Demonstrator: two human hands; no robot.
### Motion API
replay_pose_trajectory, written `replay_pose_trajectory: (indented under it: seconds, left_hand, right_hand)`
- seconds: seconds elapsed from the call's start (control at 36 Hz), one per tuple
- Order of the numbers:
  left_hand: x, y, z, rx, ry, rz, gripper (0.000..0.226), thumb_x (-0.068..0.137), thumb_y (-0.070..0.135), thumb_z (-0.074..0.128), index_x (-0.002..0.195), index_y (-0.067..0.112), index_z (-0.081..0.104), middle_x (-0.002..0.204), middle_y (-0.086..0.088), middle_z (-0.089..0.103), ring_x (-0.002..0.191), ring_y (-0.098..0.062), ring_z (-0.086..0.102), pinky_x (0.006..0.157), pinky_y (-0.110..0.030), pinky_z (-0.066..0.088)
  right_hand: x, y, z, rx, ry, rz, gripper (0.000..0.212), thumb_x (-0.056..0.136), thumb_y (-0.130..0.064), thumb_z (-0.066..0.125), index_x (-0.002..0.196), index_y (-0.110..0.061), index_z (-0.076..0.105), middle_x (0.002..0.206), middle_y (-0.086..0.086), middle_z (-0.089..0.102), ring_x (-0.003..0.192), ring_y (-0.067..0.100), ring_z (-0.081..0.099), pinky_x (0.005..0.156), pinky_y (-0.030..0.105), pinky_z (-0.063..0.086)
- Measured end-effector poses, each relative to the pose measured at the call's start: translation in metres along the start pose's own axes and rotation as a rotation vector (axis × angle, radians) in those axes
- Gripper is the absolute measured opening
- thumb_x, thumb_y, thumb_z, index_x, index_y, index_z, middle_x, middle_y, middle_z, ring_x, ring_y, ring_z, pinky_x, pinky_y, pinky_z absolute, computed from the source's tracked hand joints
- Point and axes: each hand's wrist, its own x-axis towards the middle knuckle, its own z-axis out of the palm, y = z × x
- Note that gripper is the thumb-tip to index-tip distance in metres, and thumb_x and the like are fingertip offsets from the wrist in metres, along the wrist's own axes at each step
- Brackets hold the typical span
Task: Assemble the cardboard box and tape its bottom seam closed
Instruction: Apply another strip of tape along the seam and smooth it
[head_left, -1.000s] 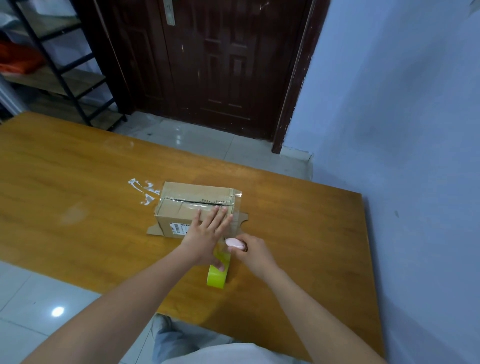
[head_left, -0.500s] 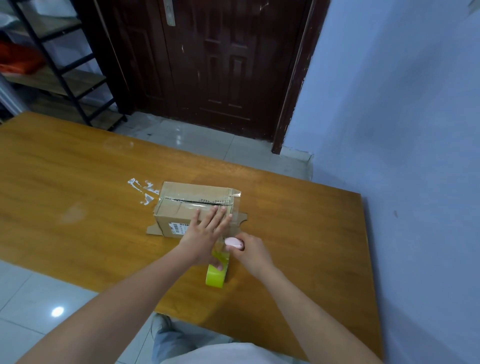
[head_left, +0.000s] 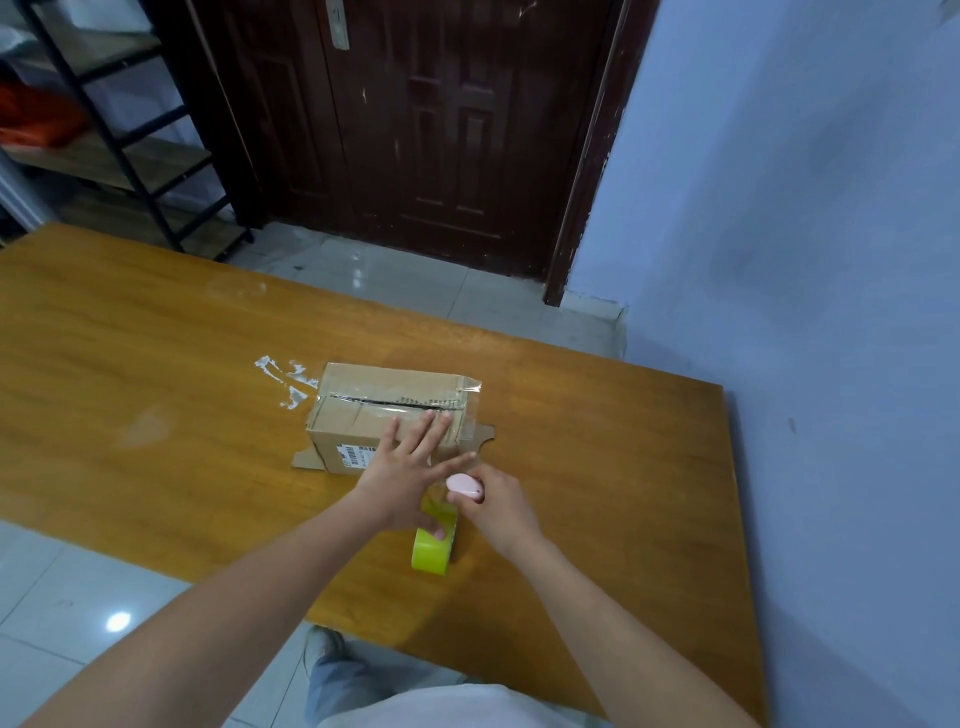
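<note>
While my left hand (head_left: 410, 467) lies flat with its fingers spread across the near top edge of the cardboard box (head_left: 384, 410), my thumb reaches back to touch the yellow-green tape roll (head_left: 434, 543) standing on edge on the counter (head_left: 156, 364) just in front of the box. So that hand is open, pressing down and gripping nothing. My right hand (head_left: 498, 506) is curled shut around a small pink cutter (head_left: 465, 487), held just beside the roll and close to my left little finger. A strip of clear tape (head_left: 462, 415) runs from the roll's side up over the box's right end and along the middle seam on top, where a dark gap between the flaps shows. The box sits near the middle of the counter with its lower flaps splayed out flat at the left and right ends, and a barcode label (head_left: 356, 456) faces me on its near side. Just left of the box, some white scraps of tape residue (head_left: 285, 376) are stuck to the wood. Beyond the counter I see a dark wooden door (head_left: 415, 130) and a metal shelf rack (head_left: 104, 130).
</note>
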Motion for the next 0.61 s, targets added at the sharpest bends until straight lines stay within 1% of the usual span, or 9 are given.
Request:
replay_pose_trajectory:
  seconds: [0.08, 0.22, 0.39, 0.61]
  left_hand:
    - [0.0003, 0.0002, -0.0001, 0.001, 0.001, -0.003, 0.111, 0.064, 0.088, 0.043, 0.134, 0.045, -0.031, 0.141, -0.011, -0.046, 0.134, -0.035, -0.036, 0.107, -0.062, -0.013]
    - [0.0004, -0.0003, 0.0024, -0.003, 0.005, -0.006, 0.11, 0.064, 0.088, 0.041, 0.133, 0.045, -0.032, 0.142, -0.01, -0.046, 0.133, -0.034, -0.038, 0.108, -0.061, -0.013]
    - [0.0024, -0.0015, 0.0053, -0.006, 0.011, -0.011, 0.109, 0.064, 0.088, 0.04, 0.134, 0.045, -0.032, 0.138, -0.009, -0.051, 0.134, -0.033, -0.037, 0.109, -0.06, -0.012]
    - [0.0036, -0.002, 0.0068, -0.01, 0.01, -0.015, 0.11, 0.063, 0.088, 0.041, 0.133, 0.045, -0.033, 0.139, -0.008, -0.05, 0.132, -0.033, -0.039, 0.108, -0.06, -0.013]
  right_hand:
    - [0.0007, 0.0015, 0.0009, -0.008, 0.007, 0.007, 0.036, 0.082, -0.039, 0.067, 0.112, -0.02, 0.06, 0.108, 0.003, 0.066, 0.095, 0.02, 0.061, 0.075, 0.034, 0.048]
    - [0.0017, 0.0012, 0.0037, -0.026, 0.022, 0.027, 0.033, 0.081, -0.042, 0.066, 0.109, -0.023, 0.06, 0.105, 0.001, 0.066, 0.094, 0.02, 0.061, 0.069, 0.032, 0.045]
    - [0.0026, 0.0019, 0.0074, -0.045, 0.056, 0.052, 0.031, 0.081, -0.044, 0.064, 0.105, -0.026, 0.06, 0.105, -0.002, 0.066, 0.094, 0.02, 0.061, 0.063, 0.027, 0.036]
    - [0.0039, 0.0025, 0.0102, -0.066, 0.077, 0.062, 0.033, 0.081, -0.046, 0.063, 0.107, -0.026, 0.06, 0.105, -0.001, 0.066, 0.096, 0.021, 0.061, 0.063, 0.028, 0.037]
